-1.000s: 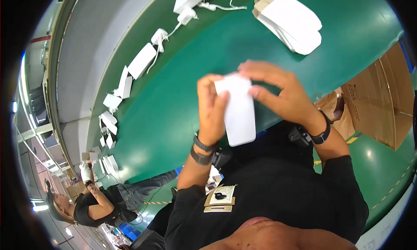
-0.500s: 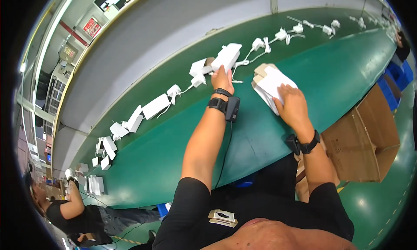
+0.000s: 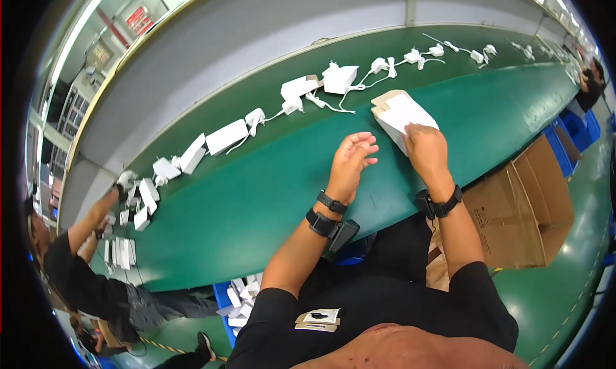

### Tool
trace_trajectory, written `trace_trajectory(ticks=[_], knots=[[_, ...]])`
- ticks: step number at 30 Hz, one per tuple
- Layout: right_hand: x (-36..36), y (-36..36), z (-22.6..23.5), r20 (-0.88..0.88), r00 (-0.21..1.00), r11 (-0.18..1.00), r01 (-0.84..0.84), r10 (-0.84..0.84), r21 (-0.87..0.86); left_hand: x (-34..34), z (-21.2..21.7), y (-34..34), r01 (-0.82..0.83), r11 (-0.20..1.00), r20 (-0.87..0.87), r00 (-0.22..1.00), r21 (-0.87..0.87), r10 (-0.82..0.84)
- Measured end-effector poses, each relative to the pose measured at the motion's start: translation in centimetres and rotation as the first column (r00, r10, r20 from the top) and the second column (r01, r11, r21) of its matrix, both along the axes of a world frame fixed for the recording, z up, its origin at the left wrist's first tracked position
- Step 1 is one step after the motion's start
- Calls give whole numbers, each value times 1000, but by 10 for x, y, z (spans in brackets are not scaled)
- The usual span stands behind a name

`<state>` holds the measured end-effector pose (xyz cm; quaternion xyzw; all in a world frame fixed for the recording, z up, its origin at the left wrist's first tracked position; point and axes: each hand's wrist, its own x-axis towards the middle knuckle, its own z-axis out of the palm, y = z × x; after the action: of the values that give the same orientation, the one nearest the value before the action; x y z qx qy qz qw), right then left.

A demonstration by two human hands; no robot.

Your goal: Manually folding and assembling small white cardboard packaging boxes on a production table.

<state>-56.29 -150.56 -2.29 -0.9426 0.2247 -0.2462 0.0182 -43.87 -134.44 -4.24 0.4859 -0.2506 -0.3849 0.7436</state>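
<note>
While the left hand (image 3: 350,165) hovers empty, fingers loosely spread, the right hand (image 3: 427,152) curls its fingers on flattened white cartons (image 3: 404,112) at its 11 o'clock — apparently steadying them, though any pinch is hidden.

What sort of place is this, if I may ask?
Probably a factory packing line: white plug adapters and white boxes lie in a row along a long green worktable, the right hand touches flat white cartons, and a co-worker stands there too.
</note>
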Motion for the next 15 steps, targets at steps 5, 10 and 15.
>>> trace_trajectory(ticks=[5,10,15], knots=[[-16,91,30,485,841,948,-311,240,70,-36,20,25,-172,979,-128,979,-112,158],[-27,127,43,564,749,725,-597,348,345,-26,18,67,32,943,-47,998,-332,-50],[-34,96,73,568,814,327,-573,120,751,-20,16,115,410,884,-77,897,-225,-436]])
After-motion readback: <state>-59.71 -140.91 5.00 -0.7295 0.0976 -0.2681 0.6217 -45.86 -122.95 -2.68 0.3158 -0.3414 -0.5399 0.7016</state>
